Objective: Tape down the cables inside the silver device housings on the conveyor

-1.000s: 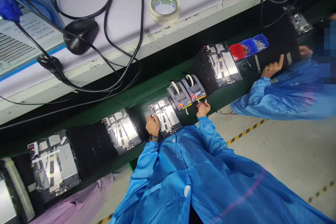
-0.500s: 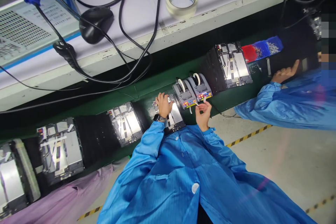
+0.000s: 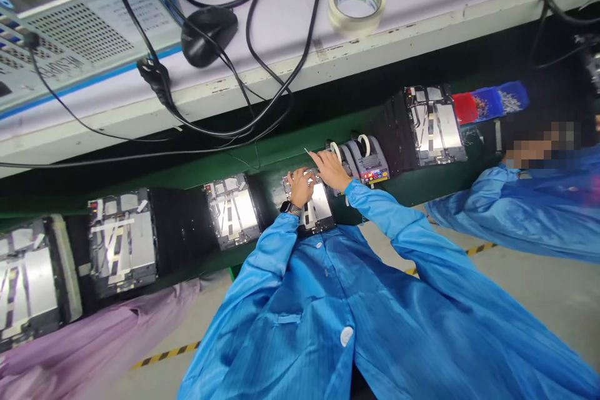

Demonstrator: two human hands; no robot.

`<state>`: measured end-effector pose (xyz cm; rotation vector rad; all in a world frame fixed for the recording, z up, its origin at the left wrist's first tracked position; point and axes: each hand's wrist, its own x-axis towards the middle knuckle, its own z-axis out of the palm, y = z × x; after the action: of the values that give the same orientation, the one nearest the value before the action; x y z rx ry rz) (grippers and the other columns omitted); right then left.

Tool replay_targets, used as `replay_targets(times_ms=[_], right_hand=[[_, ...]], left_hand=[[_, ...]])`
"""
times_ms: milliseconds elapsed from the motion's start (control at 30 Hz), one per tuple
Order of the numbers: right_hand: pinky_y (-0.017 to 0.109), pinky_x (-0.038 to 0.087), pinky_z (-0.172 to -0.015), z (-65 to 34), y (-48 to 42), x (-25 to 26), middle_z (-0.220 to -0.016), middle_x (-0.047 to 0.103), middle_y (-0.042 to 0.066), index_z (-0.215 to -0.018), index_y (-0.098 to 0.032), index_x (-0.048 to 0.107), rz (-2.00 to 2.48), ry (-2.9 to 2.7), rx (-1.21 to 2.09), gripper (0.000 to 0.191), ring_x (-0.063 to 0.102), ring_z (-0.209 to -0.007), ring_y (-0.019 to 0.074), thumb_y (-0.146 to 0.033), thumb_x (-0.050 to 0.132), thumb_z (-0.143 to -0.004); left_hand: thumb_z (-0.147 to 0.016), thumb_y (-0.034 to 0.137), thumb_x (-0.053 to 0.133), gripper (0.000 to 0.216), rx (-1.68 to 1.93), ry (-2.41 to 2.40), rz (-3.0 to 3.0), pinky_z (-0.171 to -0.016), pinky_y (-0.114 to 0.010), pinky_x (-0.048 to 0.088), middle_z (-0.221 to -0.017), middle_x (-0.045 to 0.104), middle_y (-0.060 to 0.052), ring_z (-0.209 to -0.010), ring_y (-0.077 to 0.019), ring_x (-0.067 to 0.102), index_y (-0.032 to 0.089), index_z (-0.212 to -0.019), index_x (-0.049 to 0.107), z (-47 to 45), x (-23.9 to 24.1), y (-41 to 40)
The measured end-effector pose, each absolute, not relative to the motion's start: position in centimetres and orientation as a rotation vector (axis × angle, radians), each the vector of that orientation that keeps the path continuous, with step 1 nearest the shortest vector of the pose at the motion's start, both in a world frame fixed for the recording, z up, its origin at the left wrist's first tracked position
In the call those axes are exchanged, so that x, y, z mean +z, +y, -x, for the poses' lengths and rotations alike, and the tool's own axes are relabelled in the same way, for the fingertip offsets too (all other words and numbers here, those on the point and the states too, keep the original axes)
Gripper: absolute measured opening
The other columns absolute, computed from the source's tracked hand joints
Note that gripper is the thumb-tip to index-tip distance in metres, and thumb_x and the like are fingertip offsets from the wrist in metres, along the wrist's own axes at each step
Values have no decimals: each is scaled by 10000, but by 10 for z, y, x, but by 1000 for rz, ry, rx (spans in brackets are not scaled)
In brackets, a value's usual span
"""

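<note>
In front of my body lies an opened electronic unit [image 3: 320, 205] with silver panels and a dark frame. My left hand [image 3: 301, 186], with a watch at the wrist, rests over its upper part, fingers apart and slightly bent. Reaching in from the right, my right hand [image 3: 329, 167] is above the unit's top edge, beside my left fingers. A short white strip of tape [image 3: 307, 151] sticks out from its pinched fingertips. Just right of the unit stand two grey tape dispensers; the nearer is partly covered by my right hand, while the farther tape dispenser [image 3: 372, 159] shows a lit display.
Similar units line the dark surface, including a left unit [image 3: 233, 211] and a right unit [image 3: 434, 125]. Red and blue bins [image 3: 490, 103] with small parts sit farther right, near a co-worker's blue sleeve [image 3: 497, 194]. Cables, a mouse [image 3: 209, 36] and a tape roll [image 3: 357, 6] occupy the shelf.
My right hand has moved left from the nearer tape dispenser to above the unit, bringing a strip of tape. My left hand stays on the unit. The whole view has shifted slightly.
</note>
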<state>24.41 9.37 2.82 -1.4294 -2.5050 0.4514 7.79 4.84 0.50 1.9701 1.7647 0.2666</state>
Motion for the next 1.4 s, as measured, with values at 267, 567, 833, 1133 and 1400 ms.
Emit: replay_targets(times_ms=[267, 567, 833, 1133, 1400], right_hand=[[542, 369, -1142, -250, 99, 34, -1392, 494, 219, -1621, -80, 306, 1395, -2601, 497, 818, 427, -1333, 398, -232, 688, -915], [518, 359, -1131, -254, 100, 40, -1394, 501, 202, -1634, -118, 274, 1352, -2652, 554, 846, 438, -1319, 365, -237, 700, -913], [494, 375, -1085, -248, 101, 45, -1334, 538, 200, -1609, -95, 312, 1323, -2704, 528, 802, 471, -1266, 363, -175, 681, -901], [397, 375, -989, -256, 108, 51, -1059, 678, 93, -1541, -104, 350, 1473, -2434, 835, 686, 579, -1041, 273, -34, 519, -880], [345, 304, -947, -237, 111, 49, -925, 738, 52, -1509, -81, 357, 1383, -2706, 1002, 768, 649, -909, 239, 32, 530, -769]], left_hand=[[-959, 224, 527, 211, 226, 1736, -2003, -1283, -581, 130, -1446, 596, -70, -1361, -304, 500, 272, -967, 733, -77, 10, 52], [-933, 187, 522, 221, 166, 1722, -2018, -1278, -581, 140, -1419, 604, -82, -1352, -304, 507, 258, -969, 728, -78, 21, 55], [-909, 177, 578, 138, 183, 1765, -1923, -1244, -565, 204, -1325, 640, -92, -1291, -296, 541, 237, -960, 691, -79, 18, 63], [-903, 203, 651, 90, 221, 1766, -1826, -1205, -538, 252, -1272, 659, -83, -1289, -289, 543, 246, -982, 656, -76, 15, 68], [-882, 250, 716, 88, 173, 1743, -1795, -1191, -528, 261, -1279, 662, -71, -1298, -294, 539, 247, -951, 661, -70, 10, 78]])
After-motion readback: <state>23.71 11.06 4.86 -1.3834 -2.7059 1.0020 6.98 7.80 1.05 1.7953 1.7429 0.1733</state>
